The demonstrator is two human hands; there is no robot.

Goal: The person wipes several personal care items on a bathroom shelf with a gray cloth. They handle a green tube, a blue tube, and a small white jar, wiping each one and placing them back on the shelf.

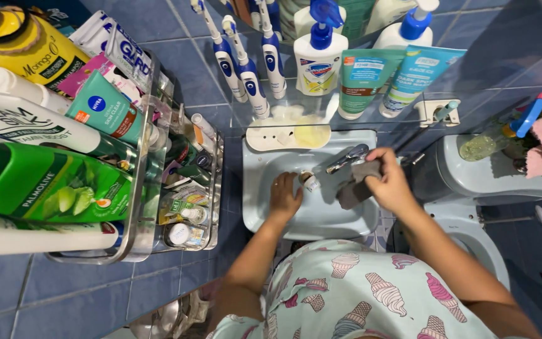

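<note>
Ice-cream cones on my pale shirt (359,295) fill the near edge, and both my arms reach out from it over the pale blue sink (265,207). My left hand (283,196) rests in the basin with its fingers closed on a small white bottle (309,181). My right hand (389,182) is clamped on a dark grey cloth (357,185), pressed against the chrome tap (346,157). Judging by this, wiping the tap is under way and not finished. Farther off, a soap dish (286,133) sits on the sink's back edge, and beyond it stand electric toothbrushes (246,66) and a soap pump bottle (319,59).
</note>
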